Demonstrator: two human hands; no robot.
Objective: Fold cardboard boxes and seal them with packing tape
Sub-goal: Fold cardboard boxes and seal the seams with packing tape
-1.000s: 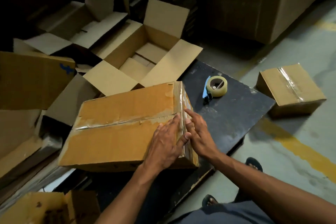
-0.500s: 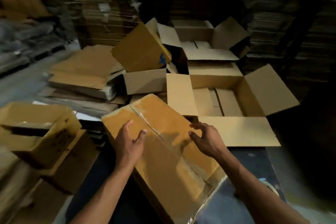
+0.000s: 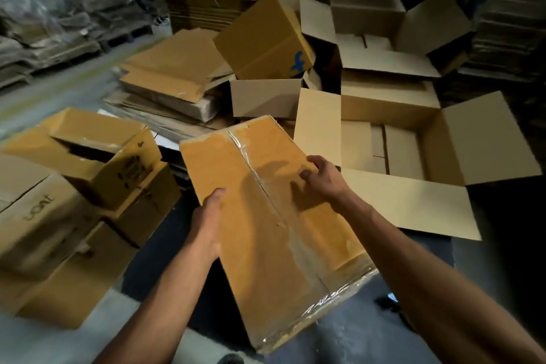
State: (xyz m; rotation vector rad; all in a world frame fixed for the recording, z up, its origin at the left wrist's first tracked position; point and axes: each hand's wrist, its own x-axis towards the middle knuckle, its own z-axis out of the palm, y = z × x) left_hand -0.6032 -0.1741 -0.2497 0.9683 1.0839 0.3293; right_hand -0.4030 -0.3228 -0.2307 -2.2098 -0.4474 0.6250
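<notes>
Hands grip the taped box (image 3: 266, 216) over the dark table (image 3: 159, 257): left hand (image 3: 208, 224) clasps its left edge, right hand (image 3: 320, 176) curls over its right edge beside an open box (image 3: 413, 156)

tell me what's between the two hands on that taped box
In the head view, between the left hand and right hand lies the taped box top, with its clear tape seam down the middle.
</notes>
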